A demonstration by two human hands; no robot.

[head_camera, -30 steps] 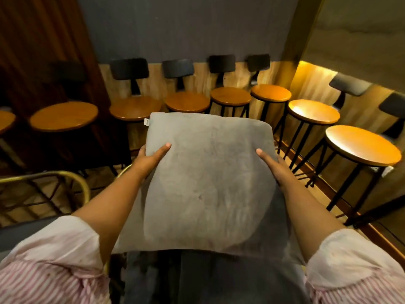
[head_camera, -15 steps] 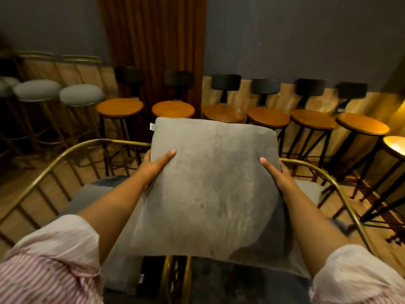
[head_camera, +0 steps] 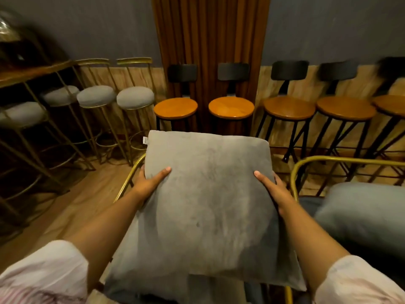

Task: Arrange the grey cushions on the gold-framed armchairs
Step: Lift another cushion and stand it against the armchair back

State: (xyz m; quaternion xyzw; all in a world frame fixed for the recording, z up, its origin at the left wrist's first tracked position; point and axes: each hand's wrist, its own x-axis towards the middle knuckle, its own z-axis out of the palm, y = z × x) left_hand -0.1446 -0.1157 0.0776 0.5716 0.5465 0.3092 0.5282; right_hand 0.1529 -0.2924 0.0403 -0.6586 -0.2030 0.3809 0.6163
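Grey cushion [head_camera: 208, 205] gripped at both side edges, left hand [head_camera: 151, 183] and right hand [head_camera: 274, 191], above a gold-framed armchair [head_camera: 129, 178]. Second cushion [head_camera: 361, 216] on the neighbouring armchair [head_camera: 328, 160]. Small white tag [head_camera: 145, 140], unreadable. Five wooden stools, four grey-padded.

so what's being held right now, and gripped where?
A grey cushion, held by both hands: left hand on its left edge, right hand on its right edge, thumbs on top.
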